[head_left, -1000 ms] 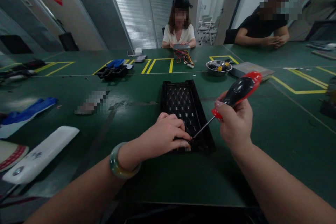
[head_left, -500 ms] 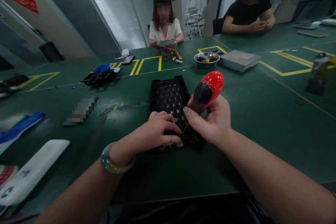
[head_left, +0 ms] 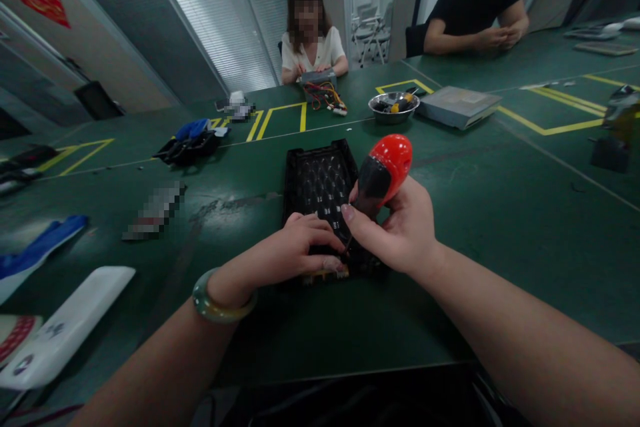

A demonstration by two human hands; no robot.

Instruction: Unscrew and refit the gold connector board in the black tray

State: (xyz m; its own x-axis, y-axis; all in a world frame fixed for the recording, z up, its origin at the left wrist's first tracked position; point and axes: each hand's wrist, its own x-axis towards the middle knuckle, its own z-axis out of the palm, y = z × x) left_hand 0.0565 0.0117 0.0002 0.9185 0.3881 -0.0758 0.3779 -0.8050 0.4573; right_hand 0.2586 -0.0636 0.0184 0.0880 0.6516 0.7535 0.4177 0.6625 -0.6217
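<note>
On the table in front of me lies a black plastic casing [head_left: 321, 177] with rows of small openings. At its near end shows the edge of a small circuit board [head_left: 320, 276]. My left hand [head_left: 305, 245], with a bangle on the wrist, grips this near end, its thumb on the board's edge and its fingers bent over the casing. In my right hand [head_left: 403, 230] is a screwdriver [head_left: 385, 170] with a fat red and black handle. Its shaft slants down to the casing beside my left fingertips. The tip itself is hard to make out.
Beyond the casing stand a metal bowl [head_left: 394, 117] of tools, a grey flat box [head_left: 459, 107] and a black tray [head_left: 187, 151] with blue items. A white power bank-like object [head_left: 75, 320] lies at left. Two people sit across the table [head_left: 500, 213], one behind bundled wires [head_left: 324, 95].
The screwdriver handle and my right hand have shifted slightly left. My left hand stays on the casing. The whole view has moved a little.
</note>
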